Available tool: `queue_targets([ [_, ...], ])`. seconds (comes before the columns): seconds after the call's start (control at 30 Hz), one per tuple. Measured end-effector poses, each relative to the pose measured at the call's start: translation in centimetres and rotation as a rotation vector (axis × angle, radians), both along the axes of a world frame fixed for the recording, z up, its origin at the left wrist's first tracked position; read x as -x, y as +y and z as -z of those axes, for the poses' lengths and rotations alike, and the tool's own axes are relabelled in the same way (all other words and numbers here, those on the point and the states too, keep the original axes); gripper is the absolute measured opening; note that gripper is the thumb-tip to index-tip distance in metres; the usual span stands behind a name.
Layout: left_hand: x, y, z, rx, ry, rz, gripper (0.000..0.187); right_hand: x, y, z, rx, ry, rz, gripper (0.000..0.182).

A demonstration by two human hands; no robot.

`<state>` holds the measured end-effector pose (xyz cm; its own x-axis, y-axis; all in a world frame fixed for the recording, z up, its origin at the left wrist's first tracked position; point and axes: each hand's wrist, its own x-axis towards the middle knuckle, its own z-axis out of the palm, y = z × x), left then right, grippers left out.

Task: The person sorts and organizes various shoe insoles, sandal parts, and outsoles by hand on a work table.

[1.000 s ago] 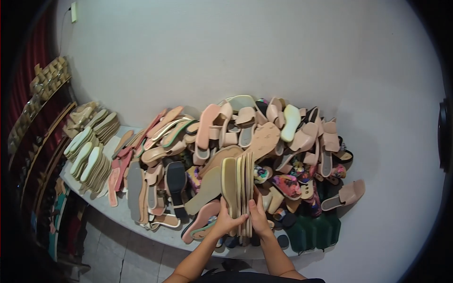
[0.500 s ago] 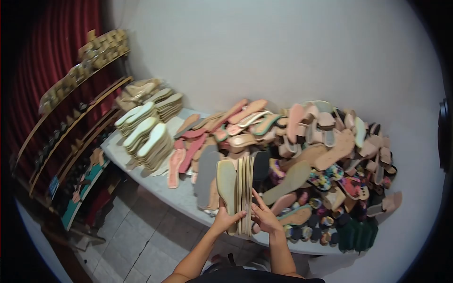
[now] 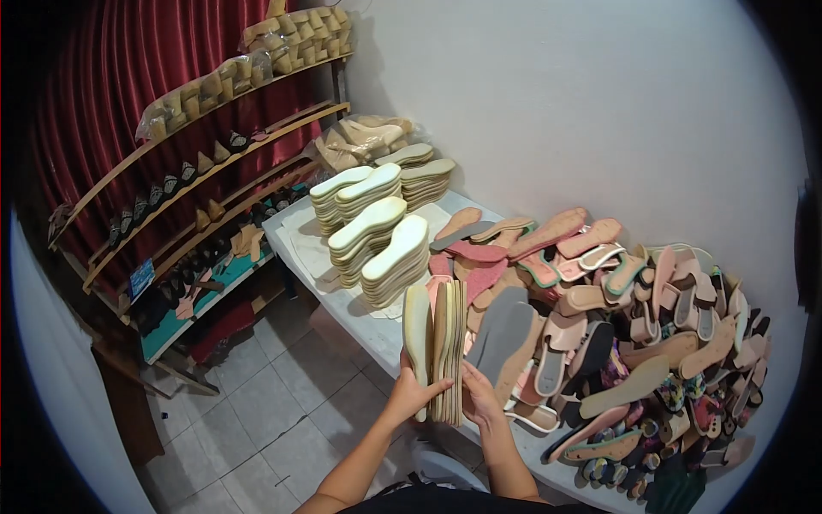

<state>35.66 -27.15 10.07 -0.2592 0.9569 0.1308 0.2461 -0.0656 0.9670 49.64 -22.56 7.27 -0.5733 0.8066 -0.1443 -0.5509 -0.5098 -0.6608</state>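
Observation:
A bundle of cream and tan insoles (image 3: 447, 355) stands on edge between my two hands, above the near edge of the table. My left hand (image 3: 418, 390) grips it from the left, with the thumb across the edges of the insoles. On the right side, my right hand (image 3: 481, 394) closes against the same bundle. The leftmost insole leans slightly apart from the others at the top. Beyond the hands, several neat stacks of pale insoles (image 3: 396, 257) rest on the table. Grey insoles (image 3: 501, 334) lie just right of the bundle.
The white table (image 3: 342, 300) carries a large heap of sandals and soles (image 3: 625, 390) on the right. Bagged wedge heels (image 3: 364, 139) sit at its back left. A shelf rack (image 3: 193, 184) with shoes stands at the left, before a red curtain (image 3: 171, 51).
The view has turned left, so the insole stacks and rack appear nearer the middle. Both hands still hold the bundle, whose insoles now sit a little differently.

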Motion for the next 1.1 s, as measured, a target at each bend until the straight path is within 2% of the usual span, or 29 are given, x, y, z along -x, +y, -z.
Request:
queue_targets([
  [0.13, 4.1, 4.3, 1.5, -0.029, -0.086, -0.036, 0.087, 3.8, 4.2, 0.3, 0.002, 0.06, 0.034, 0.041],
  [0.23, 8.0, 7.7, 0.1, -0.122, -0.106, -0.009, 0.077, 6.7, 8.1, -0.4, -0.085, 0.041, 0.087, 0.048],
  [0.33, 11.0, 11.1, -1.1, -0.073, -0.256, 0.028, 0.072, 8.6, 11.4, -2.4, -0.177, -0.014, -0.09, 0.05],
  [0.37, 11.6, 12.2, -1.8, -0.133, -0.214, 0.02, 0.069, 8.9, 12.5, -3.4, -0.177, -0.106, -0.186, 0.056],
  [0.47, 13.6, 14.9, -3.0, -0.137, -0.059, -0.051, 0.066, 10.8, 15.9, -4.9, -0.224, -0.189, -0.285, 0.062],
  [0.5, 14.4, 15.6, -2.8, -0.146, -0.084, -0.059, 0.064, 11.3, 17.0, -5.9, -0.223, -0.246, -0.296, 0.064],
  [0.63, 18.8, 20.3, -3.3, -0.146, -0.286, -0.038, 0.059, 14.0, 21.8, -7.2, -0.287, -0.062, -0.128, 0.06],
  [0.73, 22.6, 25.1, -6.2, -0.188, -0.447, -0.005, 0.046, 16.1, 26.9, -8.3, -0.305, -0.135, 0.093, 0.052],
  [0.83, 27.0, 29.8, -7.2, -0.203, -0.45, 0.047, 0.047, 18.0, 33.9, -9.0, -0.071, 0.0, 0.15, 0.039],
  [0.93, 30.5, 33.9, -8.5, -0.218, -0.46, 0.096, 0.046, 20.3, 42.6, -7.0, 0.196, -0.036, 0.267, 0.027],
  [1.03, 33.7, 36.8, -8.0, -0.207, -0.461, 0.16, 0.045, 24.7, 49.1, -6.8, 0.333, -0.19, 0.477, 0.021],
  [1.1, 35.2, 38.0, -7.8, -0.181, -0.485, 0.217, 0.047, 27.7, 52.2, -6.4, 0.384, -0.238, 0.629, 0.025],
])
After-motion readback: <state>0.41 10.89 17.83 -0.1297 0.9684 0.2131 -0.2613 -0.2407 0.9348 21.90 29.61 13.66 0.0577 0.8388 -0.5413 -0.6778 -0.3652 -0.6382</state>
